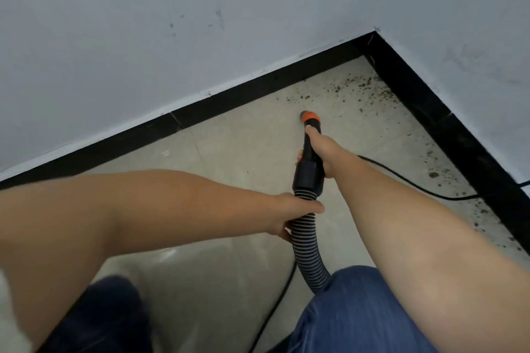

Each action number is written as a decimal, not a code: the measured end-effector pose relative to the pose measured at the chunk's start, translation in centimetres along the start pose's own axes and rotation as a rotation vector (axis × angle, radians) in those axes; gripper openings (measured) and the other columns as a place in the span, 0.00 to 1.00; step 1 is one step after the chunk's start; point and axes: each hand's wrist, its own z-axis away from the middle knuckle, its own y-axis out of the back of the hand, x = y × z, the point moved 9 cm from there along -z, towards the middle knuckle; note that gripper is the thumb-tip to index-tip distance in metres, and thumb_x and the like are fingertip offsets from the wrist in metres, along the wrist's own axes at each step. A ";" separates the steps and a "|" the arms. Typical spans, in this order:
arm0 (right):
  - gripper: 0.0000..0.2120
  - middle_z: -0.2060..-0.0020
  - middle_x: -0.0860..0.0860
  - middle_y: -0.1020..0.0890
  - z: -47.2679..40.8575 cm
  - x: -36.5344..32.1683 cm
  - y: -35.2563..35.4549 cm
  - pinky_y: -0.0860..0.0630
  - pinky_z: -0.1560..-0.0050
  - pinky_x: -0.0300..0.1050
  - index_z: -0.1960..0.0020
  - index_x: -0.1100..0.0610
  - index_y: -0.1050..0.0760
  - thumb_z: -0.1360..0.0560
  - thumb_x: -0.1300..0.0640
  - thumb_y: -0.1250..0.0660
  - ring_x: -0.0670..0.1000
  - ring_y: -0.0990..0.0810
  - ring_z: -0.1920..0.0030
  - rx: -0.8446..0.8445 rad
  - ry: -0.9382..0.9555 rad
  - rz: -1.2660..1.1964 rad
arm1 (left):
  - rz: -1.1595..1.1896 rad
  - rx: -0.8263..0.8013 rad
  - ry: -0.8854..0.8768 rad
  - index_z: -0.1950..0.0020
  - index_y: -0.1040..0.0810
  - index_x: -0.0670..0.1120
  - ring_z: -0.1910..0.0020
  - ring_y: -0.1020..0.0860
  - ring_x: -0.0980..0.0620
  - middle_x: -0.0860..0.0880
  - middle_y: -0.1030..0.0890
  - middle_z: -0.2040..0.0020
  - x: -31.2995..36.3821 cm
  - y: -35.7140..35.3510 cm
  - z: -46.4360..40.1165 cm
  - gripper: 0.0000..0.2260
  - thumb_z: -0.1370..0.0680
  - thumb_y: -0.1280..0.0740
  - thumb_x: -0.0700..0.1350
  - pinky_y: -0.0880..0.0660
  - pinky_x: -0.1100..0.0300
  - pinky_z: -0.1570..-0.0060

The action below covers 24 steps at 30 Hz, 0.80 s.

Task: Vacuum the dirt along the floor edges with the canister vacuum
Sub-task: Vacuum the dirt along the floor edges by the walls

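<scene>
My right hand [318, 149] grips the black vacuum handle [309, 169], whose orange-ringed nozzle [309, 117] points down at the pale tiled floor, just short of the dirt. My left hand [289, 216] is closed around the ribbed grey-black hose [308, 249] just below the handle's cuff. Brown dirt [358, 86] lies scattered in the corner beyond the nozzle and along the right-hand black skirting [447, 178]. The canister itself is out of view.
Black skirting [229, 100] runs along two grey-white walls that meet in a corner [374, 37]. A black cable [415, 186] crosses the floor to the right wall; another runs down past my blue-trousered knee [358, 309].
</scene>
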 end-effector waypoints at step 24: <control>0.19 0.73 0.55 0.23 -4.5 -0.3 -3.9 0.21 0.65 0.48 0.50 0.60 0.29 0.21 0.43 0.37 0.53 0.24 0.76 -0.043 0.073 0.098 | 0.285 0.150 -0.035 0.53 0.24 0.42 0.54 0.21 0.46 0.43 0.21 0.55 -2.2 2.0 -5.7 0.07 0.26 0.30 0.44 0.23 0.53 0.50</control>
